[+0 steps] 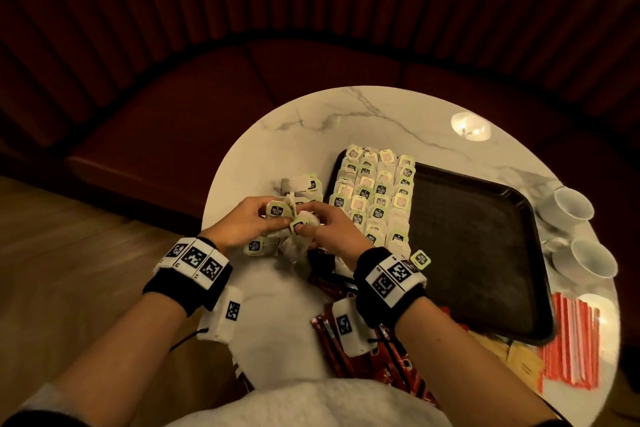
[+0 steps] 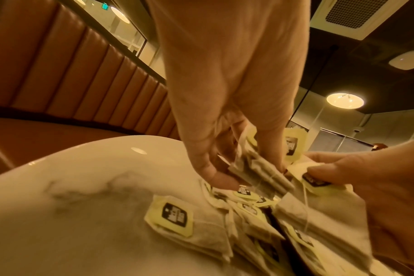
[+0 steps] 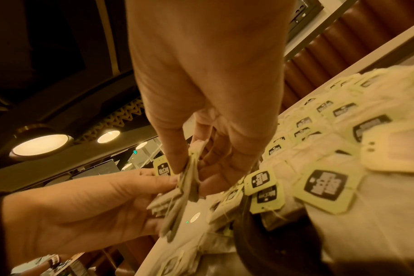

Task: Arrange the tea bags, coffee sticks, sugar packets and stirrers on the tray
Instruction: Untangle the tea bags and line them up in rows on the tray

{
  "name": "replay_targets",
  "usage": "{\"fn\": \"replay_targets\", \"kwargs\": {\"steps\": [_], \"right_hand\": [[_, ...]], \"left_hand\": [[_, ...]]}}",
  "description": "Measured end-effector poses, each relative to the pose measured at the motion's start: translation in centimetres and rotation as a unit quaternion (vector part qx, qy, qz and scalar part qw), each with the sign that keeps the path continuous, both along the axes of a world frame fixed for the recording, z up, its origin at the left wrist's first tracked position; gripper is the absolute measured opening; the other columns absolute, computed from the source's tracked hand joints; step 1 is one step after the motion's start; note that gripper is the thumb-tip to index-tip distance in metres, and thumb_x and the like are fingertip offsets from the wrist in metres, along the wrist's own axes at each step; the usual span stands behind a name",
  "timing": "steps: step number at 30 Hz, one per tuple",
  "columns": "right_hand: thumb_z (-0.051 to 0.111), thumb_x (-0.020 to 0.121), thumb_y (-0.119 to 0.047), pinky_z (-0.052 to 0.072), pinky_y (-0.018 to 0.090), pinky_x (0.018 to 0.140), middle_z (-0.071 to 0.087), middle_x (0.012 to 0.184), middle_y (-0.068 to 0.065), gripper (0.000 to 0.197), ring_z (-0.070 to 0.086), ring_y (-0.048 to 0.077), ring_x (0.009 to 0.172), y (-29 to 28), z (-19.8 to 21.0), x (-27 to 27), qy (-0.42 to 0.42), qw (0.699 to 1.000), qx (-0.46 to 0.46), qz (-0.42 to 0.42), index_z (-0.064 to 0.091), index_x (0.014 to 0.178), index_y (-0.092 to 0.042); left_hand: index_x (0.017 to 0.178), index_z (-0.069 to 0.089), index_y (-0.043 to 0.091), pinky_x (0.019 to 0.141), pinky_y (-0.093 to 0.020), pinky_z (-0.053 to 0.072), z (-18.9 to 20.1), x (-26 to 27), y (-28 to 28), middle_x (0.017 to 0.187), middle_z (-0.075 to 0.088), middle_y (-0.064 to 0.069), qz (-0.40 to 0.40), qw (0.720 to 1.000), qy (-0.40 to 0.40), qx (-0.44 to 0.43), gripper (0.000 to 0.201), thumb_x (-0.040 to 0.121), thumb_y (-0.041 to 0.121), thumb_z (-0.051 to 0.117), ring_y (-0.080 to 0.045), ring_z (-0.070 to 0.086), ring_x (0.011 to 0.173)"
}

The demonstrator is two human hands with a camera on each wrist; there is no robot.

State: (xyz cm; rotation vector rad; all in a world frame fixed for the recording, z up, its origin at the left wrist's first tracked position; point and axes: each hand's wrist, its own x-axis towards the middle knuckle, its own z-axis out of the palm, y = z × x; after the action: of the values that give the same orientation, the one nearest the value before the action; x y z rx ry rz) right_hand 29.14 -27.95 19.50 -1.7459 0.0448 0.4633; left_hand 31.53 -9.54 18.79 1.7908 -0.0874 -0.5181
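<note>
A black tray (image 1: 485, 253) lies on the round marble table (image 1: 311, 125); rows of tea bags (image 1: 377, 194) with pale green tags fill its left part. Left of the tray lies a loose heap of tea bags (image 1: 301, 184). Above that heap my left hand (image 1: 256, 222) grips a small stack of tea bags (image 2: 260, 171), and my right hand (image 1: 322, 225) pinches a tea bag (image 3: 189, 179) by its edge, its tag (image 1: 297, 226) under the fingers. Red coffee sticks (image 1: 329, 340) lie under my right wrist. Red-and-white stirrers (image 1: 571, 340) and yellow sugar packets (image 1: 519, 357) lie near the tray's front right.
Two white cups (image 1: 571, 204) (image 1: 592, 260) stand at the table's right edge beside the tray. A dark red padded bench (image 1: 207, 97) curves behind the table. The tray's right part holds nothing. One tea bag tag (image 1: 420, 258) lies on the tray's front left rim.
</note>
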Motion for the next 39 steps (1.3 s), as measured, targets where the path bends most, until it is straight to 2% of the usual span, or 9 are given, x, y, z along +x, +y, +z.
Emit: {"fn": "replay_targets", "kwargs": {"steps": [7,14,17,26,30,33,35,37,39], "right_hand": [[0.067,0.091,-0.007,0.051,0.014,0.059,0.064,0.106,0.005,0.031,0.064,0.011,0.084,-1.4,0.8,-1.2,-0.020,0.998,0.041,-0.046,0.061,0.121,-0.004],[0.068,0.092,-0.018,0.056,0.036,0.077,0.071,0.105,0.009,0.019,0.068,0.023,0.095,-3.1,1.1,-1.5,-0.053,0.996,-0.008,-0.065,0.067,0.112,-0.017],[0.063,0.095,-0.018,0.055,0.041,0.082,0.069,0.097,-0.002,0.012,0.066,0.021,0.093,-3.7,1.3,-1.6,-0.067,0.994,-0.027,-0.076,0.067,0.102,-0.027],[0.056,0.099,-0.016,0.052,0.023,0.061,0.061,0.096,0.002,0.011,0.058,0.010,0.072,-5.7,2.8,-1.4,-0.074,0.987,-0.052,-0.131,0.060,0.109,-0.016],[0.056,0.099,-0.017,0.055,0.041,0.068,0.060,0.091,0.008,0.008,0.057,0.019,0.076,-7.0,4.6,-1.3,-0.088,0.987,-0.060,-0.117,0.061,0.104,-0.015],[0.057,0.099,-0.016,0.047,0.025,0.065,0.062,0.086,0.002,0.007,0.056,0.016,0.079,-7.6,6.7,-1.6,-0.077,0.995,-0.046,-0.053,0.064,0.096,-0.018],[0.057,0.099,-0.012,0.047,0.026,0.072,0.065,0.087,0.000,0.011,0.058,0.017,0.084,-7.7,8.1,-1.9,-0.046,0.999,-0.004,-0.003,0.064,0.093,-0.018],[0.057,0.098,-0.011,0.046,0.032,0.078,0.065,0.085,-0.001,0.013,0.057,0.018,0.083,-7.7,9.0,-2.0,-0.018,0.999,0.021,0.041,0.066,0.092,-0.018],[0.058,0.098,-0.013,0.046,0.034,0.079,0.066,0.084,-0.002,0.014,0.058,0.016,0.080,-7.6,9.4,-1.9,-0.016,0.997,-0.005,0.076,0.067,0.091,-0.021]], "left_hand": [[0.110,0.069,0.014,0.079,-0.033,0.059,0.6,-0.8,-1.8,0.102,0.075,-0.009,0.044,0.999,-0.003,-0.028,0.021,0.091,0.008,0.067,-0.020,0.071,0.094],[0.110,0.069,0.023,0.084,-0.053,0.057,1.5,-1.5,-4.2,0.102,0.075,-0.010,0.016,1.000,-0.002,-0.025,0.021,0.090,0.016,0.069,-0.029,0.071,0.096],[0.113,0.069,0.020,0.080,-0.057,0.057,2.3,-1.7,-4.8,0.100,0.075,-0.008,0.004,1.000,0.002,-0.024,0.034,0.083,0.033,0.074,-0.035,0.071,0.095],[0.104,0.072,0.009,0.075,-0.037,0.059,2.4,-1.1,-6.1,0.095,0.075,-0.010,0.037,0.999,-0.016,-0.009,0.015,0.092,0.016,0.067,-0.029,0.071,0.092],[0.104,0.068,0.006,0.048,-0.010,0.044,3.0,-0.9,-6.5,0.082,0.069,-0.001,0.090,0.995,0.020,-0.046,0.017,0.097,0.003,0.053,0.000,0.066,0.063],[0.106,0.067,0.006,0.063,-0.018,0.053,3.6,-0.5,-6.5,0.092,0.070,-0.005,0.119,0.988,0.055,-0.076,0.023,0.098,0.001,0.046,-0.012,0.067,0.084],[0.103,0.069,0.010,0.076,-0.031,0.053,4.2,-0.3,-6.6,0.100,0.069,-0.010,0.114,0.988,0.067,-0.086,0.028,0.097,-0.001,0.044,-0.021,0.063,0.097],[0.106,0.068,0.008,0.082,-0.041,0.054,4.7,-0.3,-6.9,0.101,0.069,-0.015,0.099,0.984,0.087,-0.119,0.029,0.095,-0.002,0.043,-0.027,0.063,0.095],[0.113,0.065,0.003,0.073,-0.042,0.058,5.5,-0.7,-7.2,0.098,0.069,-0.017,0.074,0.975,0.114,-0.178,0.028,0.096,0.000,0.043,-0.026,0.066,0.085]]}}
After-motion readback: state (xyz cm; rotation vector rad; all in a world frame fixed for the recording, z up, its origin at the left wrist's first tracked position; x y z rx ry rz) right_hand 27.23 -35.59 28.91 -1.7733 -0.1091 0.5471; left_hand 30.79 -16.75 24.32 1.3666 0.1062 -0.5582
